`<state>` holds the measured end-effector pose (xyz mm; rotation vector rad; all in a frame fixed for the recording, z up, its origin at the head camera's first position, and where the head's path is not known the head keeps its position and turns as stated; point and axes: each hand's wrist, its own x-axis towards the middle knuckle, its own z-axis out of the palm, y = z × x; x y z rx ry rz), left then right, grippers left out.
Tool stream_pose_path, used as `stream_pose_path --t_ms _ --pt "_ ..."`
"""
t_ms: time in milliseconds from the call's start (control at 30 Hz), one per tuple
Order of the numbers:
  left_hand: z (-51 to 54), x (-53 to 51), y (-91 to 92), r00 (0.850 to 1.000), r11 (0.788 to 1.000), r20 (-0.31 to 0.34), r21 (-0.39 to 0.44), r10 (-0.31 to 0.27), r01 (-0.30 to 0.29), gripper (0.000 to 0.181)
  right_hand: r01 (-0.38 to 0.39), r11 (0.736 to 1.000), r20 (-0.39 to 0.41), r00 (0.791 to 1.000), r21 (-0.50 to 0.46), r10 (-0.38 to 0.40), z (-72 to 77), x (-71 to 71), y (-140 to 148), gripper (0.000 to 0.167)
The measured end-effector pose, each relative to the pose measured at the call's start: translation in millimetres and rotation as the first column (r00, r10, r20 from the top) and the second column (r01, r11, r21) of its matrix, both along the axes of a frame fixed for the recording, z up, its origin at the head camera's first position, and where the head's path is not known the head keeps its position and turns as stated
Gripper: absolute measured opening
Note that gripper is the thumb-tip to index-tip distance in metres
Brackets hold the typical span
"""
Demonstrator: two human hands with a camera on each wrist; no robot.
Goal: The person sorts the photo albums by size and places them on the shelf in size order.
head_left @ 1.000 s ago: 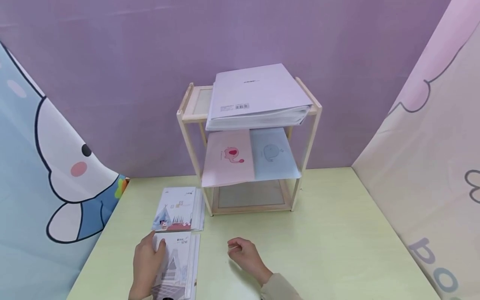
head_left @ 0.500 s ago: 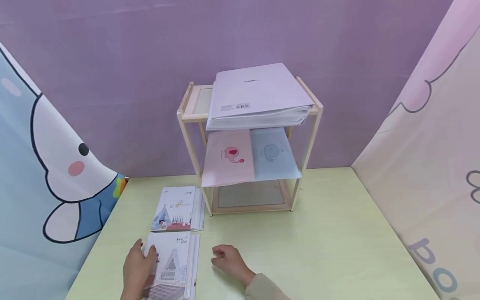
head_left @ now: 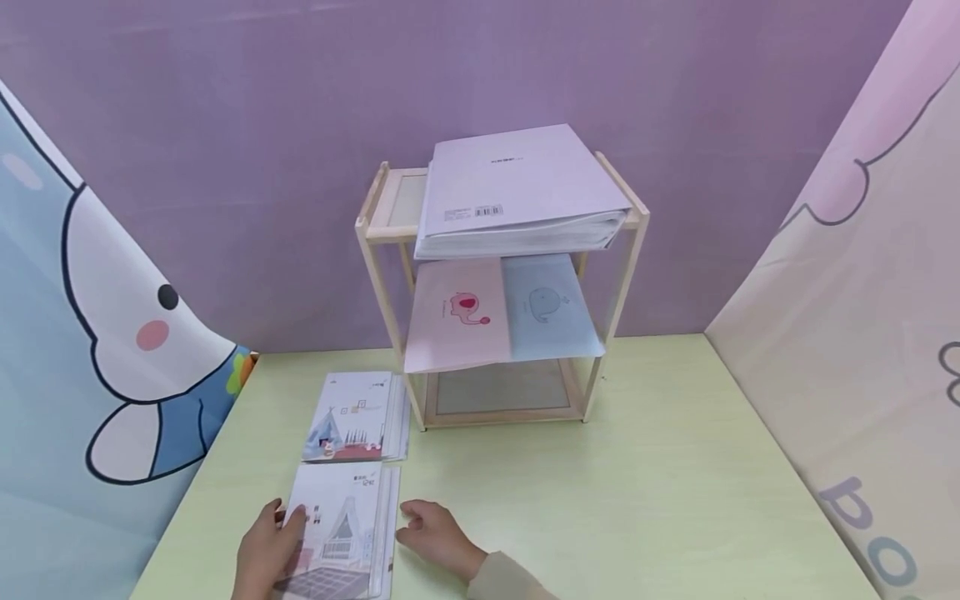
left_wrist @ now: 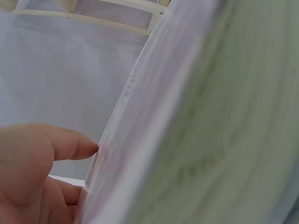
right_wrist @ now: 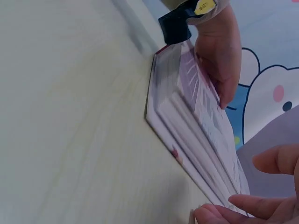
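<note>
A near stack of notebooks (head_left: 345,521) lies at the table's front left, its top cover printed with a tent. My left hand (head_left: 264,546) grips the stack's left edge, the thumb over the cover; how many notebooks it holds I cannot tell. In the left wrist view, the thumb (left_wrist: 77,145) meets the cover's edge. My right hand (head_left: 438,537) is at the stack's right side, loosely curled and holding nothing. The right wrist view shows its fingers (right_wrist: 261,205) close to the stack's layered side, contact unclear. Behind lies a second notebook stack (head_left: 348,417) with a blue tent.
A wooden shelf rack (head_left: 506,417) stands at the back middle. On its top rests a thick stack of large white books (head_left: 525,183). Its middle level bears a pink notebook (head_left: 459,321) and a blue notebook (head_left: 551,304). Printed curtains border the pale green table (head_left: 675,467).
My left hand has slid left and toward me, from on top of the near stack to its left edge. My right hand has moved left to the stack's right side.
</note>
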<state>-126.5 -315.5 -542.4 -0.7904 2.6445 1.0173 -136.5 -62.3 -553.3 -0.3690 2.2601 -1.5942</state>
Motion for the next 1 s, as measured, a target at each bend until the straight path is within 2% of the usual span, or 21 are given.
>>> stream_pose_path --t_ms 200,467,567,600,733,1000 --pt "-2.6 2.2 1.4 1.000 1.000 0.024 0.007 0.006 -0.006 0.076 0.016 1.000 0.027 1.000 0.004 -0.016 2.5 4.3 -11.3 0.046" --pt "-4.0 5.8 2.1 1.000 0.999 0.005 0.041 -0.026 0.026 0.074 0.077 0.993 0.065 0.995 -0.089 -0.071 4.5 5.1 -21.5 0.034" --pt "-4.7 7.7 2.2 1.000 0.998 0.013 0.061 -0.016 0.015 0.075 0.126 0.985 0.076 0.990 -0.114 -0.117 2.3 6.7 -24.9 0.034" --pt "-5.0 8.0 2.5 1.000 0.998 0.014 0.062 -0.010 0.009 0.075 0.140 0.982 0.079 0.988 -0.123 -0.131 1.6 7.5 -25.7 0.041" --pt "-6.0 8.1 3.4 1.000 0.998 0.014 0.063 0.004 -0.005 0.076 0.177 0.969 0.106 0.981 -0.171 -0.161 -0.8 10.6 -27.6 0.041" --pt "-6.4 8.3 -0.4 0.999 0.998 0.008 0.043 -0.036 0.036 0.079 0.259 0.939 0.150 0.962 -0.228 -0.229 -7.3 13.4 -29.9 0.044"
